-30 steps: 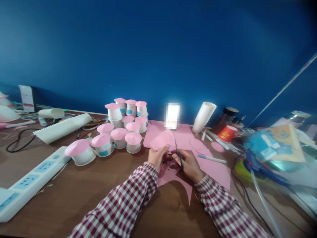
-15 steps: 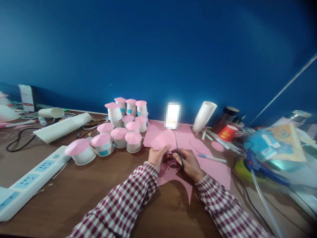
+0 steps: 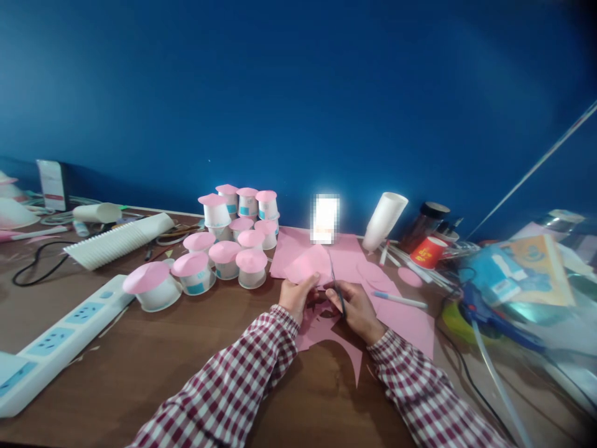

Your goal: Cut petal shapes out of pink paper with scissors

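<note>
My left hand (image 3: 298, 300) pinches a piece of pink paper (image 3: 308, 264), its thumb lying on top near the lower edge. In my right hand (image 3: 357, 310) is a pair of scissors (image 3: 333, 270), dark-handled, with the blades pointing up and away along the paper's right side. How far the blades are apart I cannot tell. Cut pink paper scraps (image 3: 338, 345) lie below the two hands, one ending in a sharp point. Behind them, pink sheets (image 3: 347, 249) are spread on the brown table (image 3: 196, 373).
Several white paper cups with pink cone tops (image 3: 191, 264) stand at left. A power strip (image 3: 60, 342) lies nearer me. To the right are a blue-and-white pen (image 3: 400, 300), stacked white cups (image 3: 385, 218), a red cup (image 3: 428, 252) and a blue glue gun (image 3: 499, 320) with its cord.
Almost nothing differs. Both hands stay in place, with the paper and scissors held as before; the whole view has shifted very slightly.
</note>
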Motion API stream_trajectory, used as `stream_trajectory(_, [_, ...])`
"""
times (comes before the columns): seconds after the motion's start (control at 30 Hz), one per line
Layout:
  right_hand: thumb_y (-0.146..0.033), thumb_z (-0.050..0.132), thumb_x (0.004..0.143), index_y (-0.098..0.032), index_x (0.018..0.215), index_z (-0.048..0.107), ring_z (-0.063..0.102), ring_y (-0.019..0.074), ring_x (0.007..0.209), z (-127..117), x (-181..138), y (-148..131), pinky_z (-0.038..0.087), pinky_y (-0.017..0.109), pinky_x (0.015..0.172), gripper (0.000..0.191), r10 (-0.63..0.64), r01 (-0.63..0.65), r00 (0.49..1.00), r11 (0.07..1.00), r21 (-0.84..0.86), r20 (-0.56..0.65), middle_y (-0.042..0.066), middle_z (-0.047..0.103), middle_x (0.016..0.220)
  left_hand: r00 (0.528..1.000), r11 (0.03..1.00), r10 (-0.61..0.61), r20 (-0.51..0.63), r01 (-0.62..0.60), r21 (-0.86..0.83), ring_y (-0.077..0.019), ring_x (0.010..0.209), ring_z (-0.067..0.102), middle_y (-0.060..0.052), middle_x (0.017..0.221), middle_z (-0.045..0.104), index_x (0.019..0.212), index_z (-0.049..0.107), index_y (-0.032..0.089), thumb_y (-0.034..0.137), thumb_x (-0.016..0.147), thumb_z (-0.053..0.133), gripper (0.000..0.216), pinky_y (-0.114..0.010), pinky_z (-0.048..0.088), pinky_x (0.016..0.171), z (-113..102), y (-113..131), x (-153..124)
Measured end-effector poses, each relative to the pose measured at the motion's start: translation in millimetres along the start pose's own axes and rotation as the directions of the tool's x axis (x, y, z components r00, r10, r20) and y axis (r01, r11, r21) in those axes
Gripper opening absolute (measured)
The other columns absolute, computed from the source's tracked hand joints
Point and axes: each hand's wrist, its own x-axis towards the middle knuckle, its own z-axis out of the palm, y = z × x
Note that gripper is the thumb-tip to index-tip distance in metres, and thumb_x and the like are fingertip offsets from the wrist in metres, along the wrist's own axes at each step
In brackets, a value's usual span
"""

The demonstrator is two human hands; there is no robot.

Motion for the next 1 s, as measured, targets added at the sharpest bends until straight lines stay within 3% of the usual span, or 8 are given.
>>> stream_trajectory(0.47, [-0.043,0.061,0.079,-0.014,0.092,0.064,0.056,0.0130,0.056,0.0,-0.3,-4.5,0.051,0.024,0.050,0.032,-0.026,0.026,1.000,0.996,-0.085,0.002,0.001,0.060,0.067,0.999,1.000,0.020,0.048,-0.019,-0.006,-0.0117,0.039,0.051,0.001,0.045,0.052,0.061,0.059,0.009,0.032,0.052,0.080,0.032,-0.025,0.046,0.040,-2.7,-2.5,2.4])
stream_trajectory(0.73, [-0.046,0.060,0.079,-0.015,0.092,0.063,0.064,0.0189,0.070,-1.1,-0.2,-2.8,0.055,0.028,0.057,0.034,-0.019,0.020,1.000,0.997,-0.077,0.014,0.006,0.067,0.081,0.999,0.999,0.024,0.031,-0.023,-0.027,-0.0108,0.040,0.051,0.000,0.047,0.054,0.064,0.061,0.009,0.031,0.050,0.081,0.033,-0.025,0.048,0.041,-2.1,-1.5,2.2])
stream_trajectory(1.0, [-0.046,0.060,0.078,-0.014,0.094,0.063,0.065,0.0206,0.073,-1.9,0.4,-3.2,0.057,0.031,0.060,0.035,-0.023,0.023,1.000,0.994,-0.106,0.001,0.007,0.067,0.080,1.000,1.000,0.019,-0.002,-0.019,-0.006,-0.0108,0.038,0.050,0.000,0.043,0.053,0.057,0.060,0.009,0.030,0.050,0.081,0.031,-0.024,0.045,0.038,-0.7,1.7,0.7])
